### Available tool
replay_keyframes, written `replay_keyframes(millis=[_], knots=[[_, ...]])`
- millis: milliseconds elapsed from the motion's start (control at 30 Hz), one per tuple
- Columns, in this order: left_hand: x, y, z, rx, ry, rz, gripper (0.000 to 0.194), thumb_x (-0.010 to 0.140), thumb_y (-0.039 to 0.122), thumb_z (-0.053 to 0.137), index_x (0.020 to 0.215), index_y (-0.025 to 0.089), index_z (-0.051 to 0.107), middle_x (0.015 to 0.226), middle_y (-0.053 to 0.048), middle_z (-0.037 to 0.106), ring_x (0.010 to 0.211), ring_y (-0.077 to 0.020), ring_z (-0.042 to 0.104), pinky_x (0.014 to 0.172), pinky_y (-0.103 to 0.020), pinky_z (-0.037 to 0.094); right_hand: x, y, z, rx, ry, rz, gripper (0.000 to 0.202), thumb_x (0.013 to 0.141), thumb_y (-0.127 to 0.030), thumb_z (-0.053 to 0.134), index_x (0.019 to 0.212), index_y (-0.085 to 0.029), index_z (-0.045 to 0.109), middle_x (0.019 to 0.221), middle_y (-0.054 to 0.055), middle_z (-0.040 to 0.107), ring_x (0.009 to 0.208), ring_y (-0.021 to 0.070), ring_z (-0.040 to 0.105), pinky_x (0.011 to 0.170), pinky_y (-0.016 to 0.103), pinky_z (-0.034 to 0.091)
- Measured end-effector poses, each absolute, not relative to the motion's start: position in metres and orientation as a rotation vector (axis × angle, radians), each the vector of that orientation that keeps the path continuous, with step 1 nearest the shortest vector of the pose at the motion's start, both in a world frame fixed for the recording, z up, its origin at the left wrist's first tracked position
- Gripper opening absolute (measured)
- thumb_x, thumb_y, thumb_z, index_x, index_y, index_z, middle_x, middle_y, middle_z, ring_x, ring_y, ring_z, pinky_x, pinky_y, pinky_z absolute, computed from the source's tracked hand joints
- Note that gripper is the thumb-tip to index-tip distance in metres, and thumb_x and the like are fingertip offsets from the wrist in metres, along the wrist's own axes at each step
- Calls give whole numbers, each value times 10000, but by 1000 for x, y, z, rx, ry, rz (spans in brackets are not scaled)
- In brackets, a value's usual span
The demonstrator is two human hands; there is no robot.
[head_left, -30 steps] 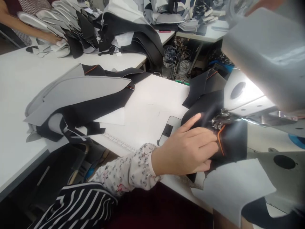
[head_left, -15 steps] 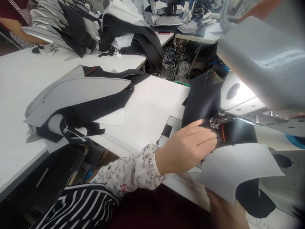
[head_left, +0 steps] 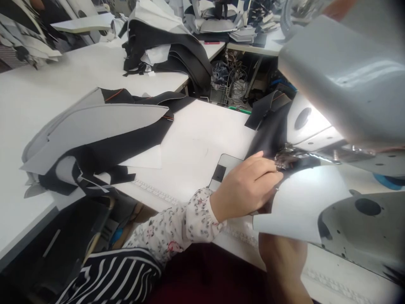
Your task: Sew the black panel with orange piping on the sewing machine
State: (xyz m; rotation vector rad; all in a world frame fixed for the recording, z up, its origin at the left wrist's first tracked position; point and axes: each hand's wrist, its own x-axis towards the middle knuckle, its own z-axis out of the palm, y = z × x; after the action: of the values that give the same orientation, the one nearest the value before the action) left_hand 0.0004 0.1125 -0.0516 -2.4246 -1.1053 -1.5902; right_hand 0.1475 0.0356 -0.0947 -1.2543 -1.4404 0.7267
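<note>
My left hand (head_left: 247, 185) lies on a black fabric piece (head_left: 268, 135), fingertips pressed right beside the metal presser foot (head_left: 284, 158) of the sewing machine (head_left: 341, 80). The black piece runs up behind the foot toward the machine's arm. A grey fabric piece (head_left: 303, 202), joined to the black one, is folded up over the machine bed. My right hand (head_left: 281, 253) reaches up from below and holds this grey piece at its lower edge; its fingers are hidden under the fabric.
A stack of grey and black cut pieces (head_left: 95, 131) lies on the white table (head_left: 196, 139) to the left. More fabric piles (head_left: 164, 46) sit on the far table. Tangled cables (head_left: 234, 84) fill the gap between tables.
The grey piece has swung up and left over the black fabric, hiding the orange seam. The black piece has fed further behind the presser foot. My right forearm has come into view.
</note>
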Motion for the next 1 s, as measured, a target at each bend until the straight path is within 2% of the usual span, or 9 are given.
replay_keyframes(millis=[100, 167, 300, 433, 533, 600, 800, 900, 1000], knots=[[3, 113, -55, -2399, -1122, -1603, 158, 987, 193, 526, 1071, 139, 647, 1073, -53, 698, 1167, -148, 636, 1204, -426, 470, 139, 24, -92, -1228, -1366, 696, 459, 947, -286, 631, 1390, -186, 575, 1282, 155, 625, 1205, 295, 616, 951, 435, 591], [4, 113, -56, -2388, -1118, -1630, 168, 975, 169, 518, 1084, 137, 641, 1070, -54, 694, 1181, -155, 634, 1204, -437, 468, 138, 18, -91, -1198, -1383, 709, 474, 901, -244, 690, 1363, -184, 605, 1289, 148, 622, 1223, 296, 604, 1022, 454, 550], [6, 112, -58, -2365, -1070, -1739, 173, 948, 151, 527, 1081, 136, 637, 1068, -58, 697, 1204, -176, 635, 1187, -448, 483, 142, 22, -85, -1017, -1540, 757, 714, 901, -150, 650, 1551, -287, 388, 1457, 126, 489, 1355, 309, 491, 1147, 599, 389], [4, 108, -54, -2390, -1071, -1788, 174, 932, 145, 562, 1088, 143, 639, 1087, -65, 714, 1208, -191, 648, 1165, -452, 500, 152, 42, -68, -1028, -1605, 670, 874, 927, -215, 628, 1627, -341, 121, 1391, 112, 502, 1341, 267, 491, 1105, 533, 451], [-7, 99, -51, -2444, -1086, -1922, 161, 942, 157, 561, 1083, 155, 638, 1073, -59, 717, 1157, -175, 666, 1139, -432, 513, 164, 53, -58, -1293, -1617, 588, 767, 958, -430, 596, 1615, -343, 210, 1204, 94, 592, 1152, 278, 590, 1014, 569, 481], [-19, 91, -51, -2406, -1220, -2011, 124, 955, 214, 563, 1047, 172, 635, 1030, -52, 696, 1069, -167, 668, 1033, -402, 564, 171, 56, -55, -1441, -1684, 489, 698, 966, -540, 541, 1592, -366, 285, 1183, 92, 595, 1109, 297, 587, 972, 589, 472], [-40, 86, -57, -2673, -2058, -1750, 380, 957, 537, 571, 814, 187, 535, 767, 27, 538, 712, -120, 535, 629, -260, 470, 172, 58, -59, -1528, -1787, 272, 747, 948, -624, 508, 1598, -322, 294, 1246, 141, 462, 1224, 361, 461, 959, 598, 442], [-37, 97, -49, -2679, -2081, -1783, 334, 968, 481, 571, 809, 190, 532, 767, 28, 531, 690, -118, 522, 587, -239, 445, 171, 62, -61, -1501, -1827, 279, 783, 951, -626, 495, 1614, -286, 255, 1183, 149, 470, 1174, 371, 487, 940, 603, 441], [-38, 115, -40, -2547, -1835, -1724, 219, 974, 352, 590, 849, 173, 583, 826, 0, 585, 771, -139, 582, 683, -269, 518, 178, 70, -63, -1486, -1845, 221, 818, 936, -653, 488, 1609, -233, 287, 1102, 160, 491, 1075, 399, 514, 889, 629, 441]])
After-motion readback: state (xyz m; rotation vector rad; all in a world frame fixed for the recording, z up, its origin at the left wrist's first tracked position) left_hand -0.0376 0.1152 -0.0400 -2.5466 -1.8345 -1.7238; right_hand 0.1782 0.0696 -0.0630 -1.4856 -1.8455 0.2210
